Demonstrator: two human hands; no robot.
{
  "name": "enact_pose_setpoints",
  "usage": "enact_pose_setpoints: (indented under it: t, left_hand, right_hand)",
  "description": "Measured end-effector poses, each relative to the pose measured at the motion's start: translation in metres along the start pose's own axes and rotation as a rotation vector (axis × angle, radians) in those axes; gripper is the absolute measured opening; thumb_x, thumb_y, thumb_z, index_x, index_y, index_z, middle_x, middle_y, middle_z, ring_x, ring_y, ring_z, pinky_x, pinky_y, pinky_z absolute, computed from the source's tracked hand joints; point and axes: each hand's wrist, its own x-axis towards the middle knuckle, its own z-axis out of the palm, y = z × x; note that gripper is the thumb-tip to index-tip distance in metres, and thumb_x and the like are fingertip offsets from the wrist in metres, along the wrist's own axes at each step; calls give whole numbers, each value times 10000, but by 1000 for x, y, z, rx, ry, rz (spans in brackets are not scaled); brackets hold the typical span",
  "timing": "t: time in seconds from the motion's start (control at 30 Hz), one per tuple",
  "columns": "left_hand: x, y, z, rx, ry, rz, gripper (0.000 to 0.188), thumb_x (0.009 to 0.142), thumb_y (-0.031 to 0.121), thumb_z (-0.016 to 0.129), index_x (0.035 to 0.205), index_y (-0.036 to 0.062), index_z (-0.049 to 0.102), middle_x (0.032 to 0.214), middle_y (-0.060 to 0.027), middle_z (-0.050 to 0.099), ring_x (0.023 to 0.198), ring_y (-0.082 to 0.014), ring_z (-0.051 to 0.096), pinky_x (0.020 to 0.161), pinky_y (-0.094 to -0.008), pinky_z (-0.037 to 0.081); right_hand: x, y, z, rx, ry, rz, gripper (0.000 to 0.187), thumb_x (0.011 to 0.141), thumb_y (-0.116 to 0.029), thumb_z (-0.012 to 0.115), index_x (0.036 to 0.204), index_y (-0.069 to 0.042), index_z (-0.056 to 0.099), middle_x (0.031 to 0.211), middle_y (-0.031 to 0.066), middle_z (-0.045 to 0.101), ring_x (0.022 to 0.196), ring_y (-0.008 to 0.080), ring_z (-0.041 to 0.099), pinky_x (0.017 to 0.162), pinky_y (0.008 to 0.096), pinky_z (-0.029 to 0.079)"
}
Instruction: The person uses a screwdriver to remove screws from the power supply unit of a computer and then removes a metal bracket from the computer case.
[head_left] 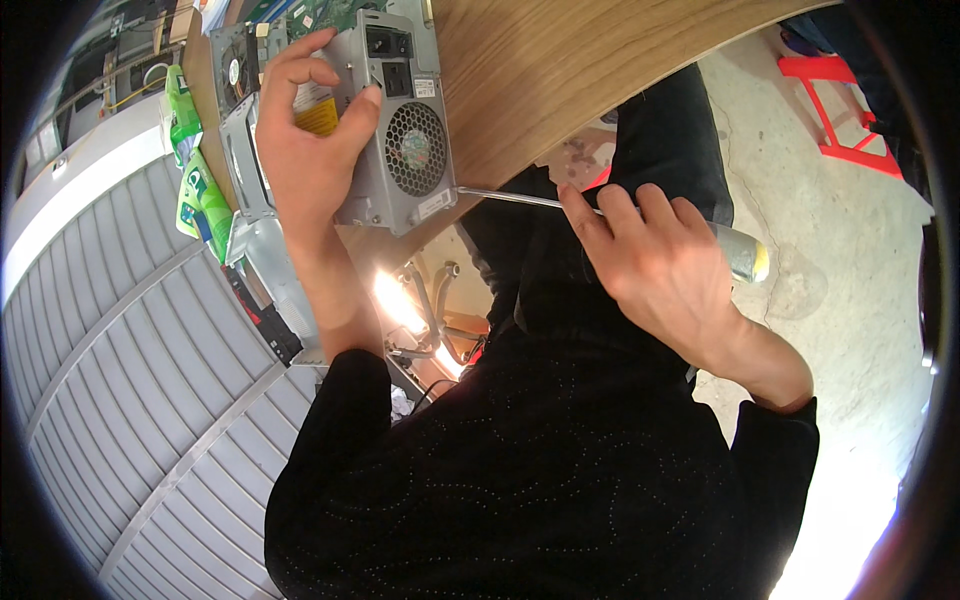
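Observation:
A grey metal computer power supply unit (378, 200) stands at the table's left side, its honeycomb fan grille (415, 148) and black sockets toward the right. My left hand (305, 165) grips the unit from its left side, fingers curled at the far part and thumb beside the sockets. In my right hand (660, 255) is a screwdriver (510, 198), its thick grey handle with a yellowish end (745, 254) showing past the palm. The long shaft points left, and its tip meets the unit's lower right corner, near the edge of the grille face.
Under the unit runs a wooden table (570, 55). Beyond my left hand lie an open computer chassis part with a fan (238, 68) and a green circuit board (305, 18). Green packets (205, 195) sit at the left. A red stool (835, 115) and another person's dark-clothed leg are at far right.

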Motion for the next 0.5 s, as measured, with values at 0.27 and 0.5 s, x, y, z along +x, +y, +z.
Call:
enact_pose_setpoints:
  t: [0.27, 0.5]
  left_hand:
    - [-2, 3, 2, -19, 26, -54, 276, 704, 52, 759, 876, 49, 543, 1226, -97, 635, 1070, -230, 583, 974, -325, 417]
    - [-2, 6, 3, -24, 30, -55, 288, 703, 60, 771, 875, 53, 540, 1222, -101, 631, 1075, -230, 584, 970, -329, 419]
  right_hand:
    - [13, 22, 8, 462, -160, 43, 254, 831, -85, 610, 1056, -31, 715, 691, 110, 622, 691, 238, 656, 618, 321, 504]
    - [60, 47, -15, 1440, -1068, 672, 274, 1008, -207, 539, 1134, 2, 664, 613, 26, 541, 525, 112, 566, 462, 266, 431]
